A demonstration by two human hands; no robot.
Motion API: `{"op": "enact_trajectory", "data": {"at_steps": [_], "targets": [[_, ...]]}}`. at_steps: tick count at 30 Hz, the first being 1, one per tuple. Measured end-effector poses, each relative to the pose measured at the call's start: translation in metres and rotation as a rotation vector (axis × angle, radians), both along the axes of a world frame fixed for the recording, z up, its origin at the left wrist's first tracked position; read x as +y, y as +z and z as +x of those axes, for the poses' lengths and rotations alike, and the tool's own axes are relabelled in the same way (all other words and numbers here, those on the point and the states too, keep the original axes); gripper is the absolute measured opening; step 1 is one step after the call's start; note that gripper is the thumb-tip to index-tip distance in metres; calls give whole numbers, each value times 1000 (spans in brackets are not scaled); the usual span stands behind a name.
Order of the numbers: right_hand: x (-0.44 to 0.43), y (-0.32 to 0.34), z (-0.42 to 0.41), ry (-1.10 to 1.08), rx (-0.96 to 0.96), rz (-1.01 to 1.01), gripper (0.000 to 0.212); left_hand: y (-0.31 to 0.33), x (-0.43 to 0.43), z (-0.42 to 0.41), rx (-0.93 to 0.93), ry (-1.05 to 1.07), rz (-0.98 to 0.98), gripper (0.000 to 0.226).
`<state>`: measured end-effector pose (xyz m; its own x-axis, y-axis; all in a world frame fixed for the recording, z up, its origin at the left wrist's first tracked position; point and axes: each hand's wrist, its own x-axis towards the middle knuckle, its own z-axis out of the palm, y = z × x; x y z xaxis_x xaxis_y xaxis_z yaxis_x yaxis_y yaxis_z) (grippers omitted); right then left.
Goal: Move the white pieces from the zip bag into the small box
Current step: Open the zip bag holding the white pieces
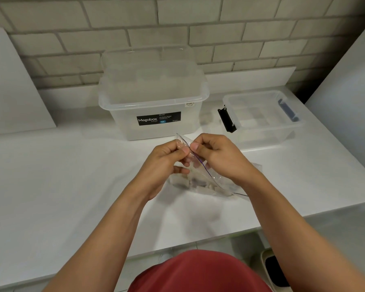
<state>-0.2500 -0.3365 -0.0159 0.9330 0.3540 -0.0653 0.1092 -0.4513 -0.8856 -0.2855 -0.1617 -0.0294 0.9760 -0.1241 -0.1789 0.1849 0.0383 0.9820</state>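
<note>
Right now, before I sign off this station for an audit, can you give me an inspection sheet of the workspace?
Surface: white counter, with the job's things on it.
Job's things: zip bag holds the white pieces, with its lower end on the counter; small box, clear with dark latches, stands at the right rear, apart from the bag.
Clutter: large clear Megabox tub behind the bag.
Hands: left hand and right hand both pinch the bag's top edge.
Cables: nothing seen.
Surroundings: brick wall behind; white panel at the left.
</note>
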Motion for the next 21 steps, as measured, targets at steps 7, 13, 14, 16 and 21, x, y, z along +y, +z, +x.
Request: {"op": "enact_trajectory", "data": {"at_steps": [7,13,14,16,21], "targets": [[6,-9,-6,-42,67,102,28,-7,0,-3,-17,-17,-121,27],[-3,-5,-2,-2,-41,-9,22,-3,-6,-2,-16,10,-24,30],[-3,-3,-2,13,-56,-22,21,-3,-5,-1,-9,20,-12,31],[-2,-3,-2,44,-62,-38,16,-2,-5,0,2,48,-1,28],[0,0,5,78,-129,-133,7,-4,-9,4,8,135,25,33]]}}
